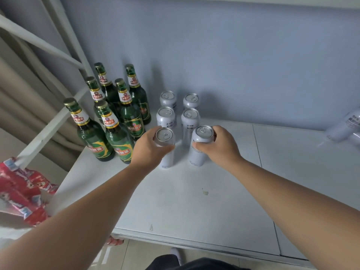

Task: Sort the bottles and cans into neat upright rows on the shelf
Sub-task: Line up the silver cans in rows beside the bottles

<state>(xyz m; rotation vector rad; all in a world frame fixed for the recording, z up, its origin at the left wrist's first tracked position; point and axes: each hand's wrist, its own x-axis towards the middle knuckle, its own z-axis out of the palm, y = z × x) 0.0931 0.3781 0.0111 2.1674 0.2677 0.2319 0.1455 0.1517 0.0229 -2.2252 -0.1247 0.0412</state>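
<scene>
Shelf (pixel 194 201): white, smooth, backed by a grey wall (pixel 233 55).

- Green bottles (pixel 130 117): six, upright, capped, in a two-wide block near the rear-left corner and running forward along the left edge.
- Standing cans (pixel 168 115): four silver, upright, two by two, just right of the bottles, toward the rear edge.
- Front-left can (pixel 164 135): gripped by the left hand (pixel 148 151), thumb and fingers curled round the upper wall just below the rim.
- Front-right can (pixel 203 132): gripped the same way by the right hand (pixel 220 145).
- Both sit just in front of the two columns. Their bases look to be at the shelf; whether they rest on it or hang just clear, cannot tell.
- Toppled cans (pixel 346 125): at the far right edge, blurred, apparently lying on their sides; count unclear.
- Red packaging (pixel 19 188): off the left edge, below the shelf.

Handling, as judged:
- Tabs look unpulled, so the cans are probably full: moderately heavy and stiff while sealed.
- The walls are thin and slick, so a wrap round the upper third beats a fingertip pinch.
- Tall, narrow bodies tip easily; set each base down flat before letting go.
- The bottles are heavier, glass and breakable, and packed tight; knock one and its neighbours may go. Best taken at the shoulder or neck.
</scene>
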